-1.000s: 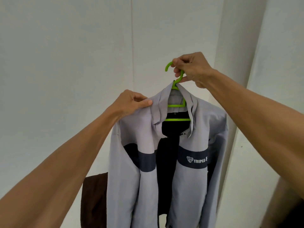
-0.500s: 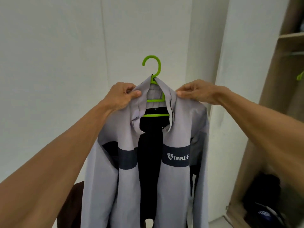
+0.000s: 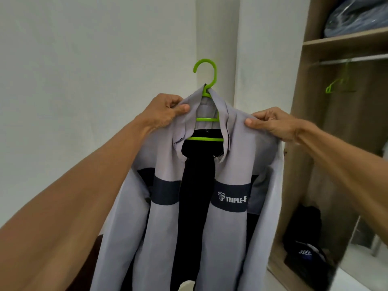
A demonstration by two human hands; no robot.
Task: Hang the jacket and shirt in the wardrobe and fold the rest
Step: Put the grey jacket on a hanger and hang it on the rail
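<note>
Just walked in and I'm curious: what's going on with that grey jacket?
A person holds a grey jacket up on a green hanger, left hand and right hand each pinching a shoulder. It is not yet in the open wardrobe at right, where another green hanger hangs on the rail.

A: What's right of the jacket?
B: The wardrobe, with a spare hanger on its rail.
A: And behind the jacket?
B: The wall; its own hanger sits inside the collar.

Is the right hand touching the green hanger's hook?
Apart. Head view: the right hand pinches the jacket at its shoulder, with white wall showing between it and the hook.
</note>
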